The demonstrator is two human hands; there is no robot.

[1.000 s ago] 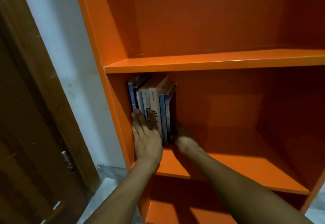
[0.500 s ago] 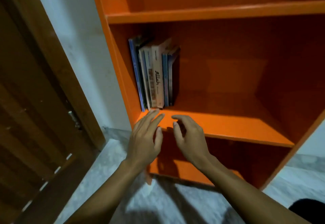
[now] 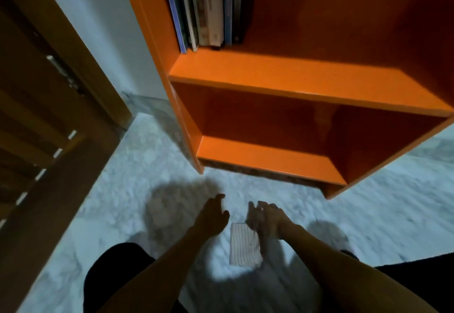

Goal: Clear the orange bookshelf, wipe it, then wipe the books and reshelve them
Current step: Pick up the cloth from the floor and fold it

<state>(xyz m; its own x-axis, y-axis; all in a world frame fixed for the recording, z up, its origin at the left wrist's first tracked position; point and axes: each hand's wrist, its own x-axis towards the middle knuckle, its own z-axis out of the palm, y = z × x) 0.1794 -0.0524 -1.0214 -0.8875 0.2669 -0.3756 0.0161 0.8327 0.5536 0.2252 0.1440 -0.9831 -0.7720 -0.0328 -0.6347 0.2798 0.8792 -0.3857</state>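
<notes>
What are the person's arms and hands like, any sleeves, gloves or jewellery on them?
Both forearms are bare right up to the bottom edge of the picture, with no sleeve in sight. The left hand and right hand wear no gloves. No watch, ring or band shows, though motion blur could hide something small. Dark clothing covers the knees below.

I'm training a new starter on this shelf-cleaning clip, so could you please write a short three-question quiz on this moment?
1. True or false: the books stand at the left end of their shelf in the orange bookshelf.
2. What lies on the floor by the right hand? A) striped cloth B) sponge C) book
3. Fill in: the left hand holds ____.

Key: 1 true. 2 A, the striped cloth. 3 nothing.
</notes>
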